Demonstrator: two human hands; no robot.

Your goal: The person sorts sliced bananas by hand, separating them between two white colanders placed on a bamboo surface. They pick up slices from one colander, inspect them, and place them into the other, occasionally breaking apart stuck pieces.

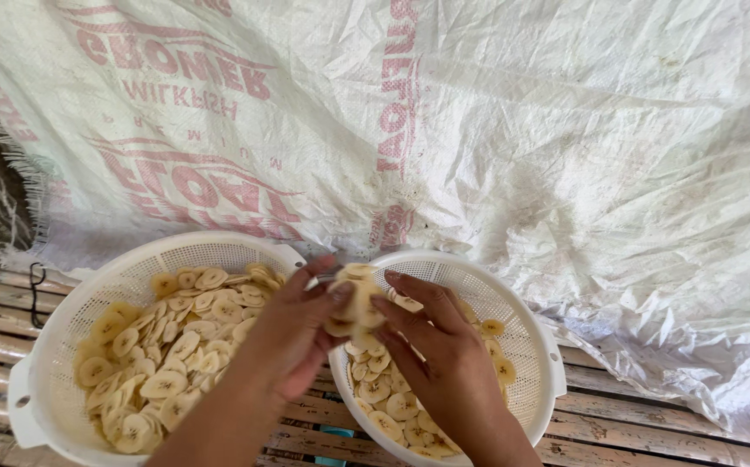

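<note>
Near edge: my left hand point(293, 333) and right hand point(440, 355) meet between the two colanders, both grasping one clump of banana slices point(356, 303), fingers pinched around it from either side. Clump sits above the rim where the colanders touch. Right white colander point(541, 346) is under my right hand, thin layer of slices inside. Left white colander point(42, 363) is fuller, slices heaped. Both rest on a slatted wooden surface point(634, 424). Beyond them: white woven sack sheet point(565, 130) with red print, spread out and wrinkled.
</note>
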